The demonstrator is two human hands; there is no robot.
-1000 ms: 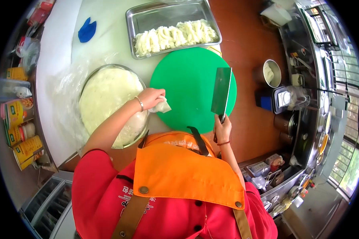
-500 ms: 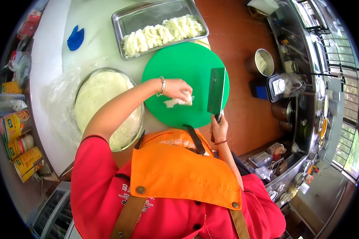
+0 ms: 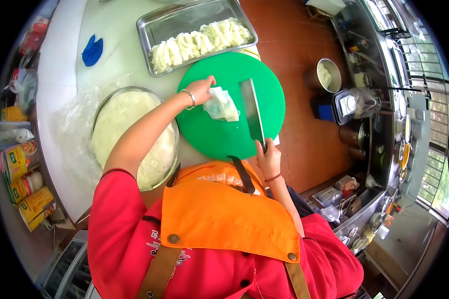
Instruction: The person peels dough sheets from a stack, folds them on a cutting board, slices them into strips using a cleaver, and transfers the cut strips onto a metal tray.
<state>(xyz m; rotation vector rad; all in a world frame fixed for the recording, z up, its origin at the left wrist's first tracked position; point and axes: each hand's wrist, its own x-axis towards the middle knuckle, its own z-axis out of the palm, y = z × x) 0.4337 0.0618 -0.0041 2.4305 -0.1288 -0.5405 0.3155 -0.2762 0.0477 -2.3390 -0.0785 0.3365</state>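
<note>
My right hand is closed round the handle of a cleaver, whose broad blade points away from me over the right part of a round green cutting board. On the board's middle lies a thin, whitish, see-through folded noodle sheet. My left hand is at its upper left edge, fingers drawn together and seemingly pinching that edge; the fingertips are partly hidden. Left of the board stands a round metal pan with a pale, flat layer of sheet.
A rectangular steel tray with a row of folded white noodle pieces sits behind the board. A blue cloth and crumpled clear plastic lie on the table. Cans stand at left; a metal pot is at right.
My left hand has moved up and left, and the noodle sheet, bunched under it before, is now spread more. The cleaver has shifted left and its blade has turned nearly edge-on.
</note>
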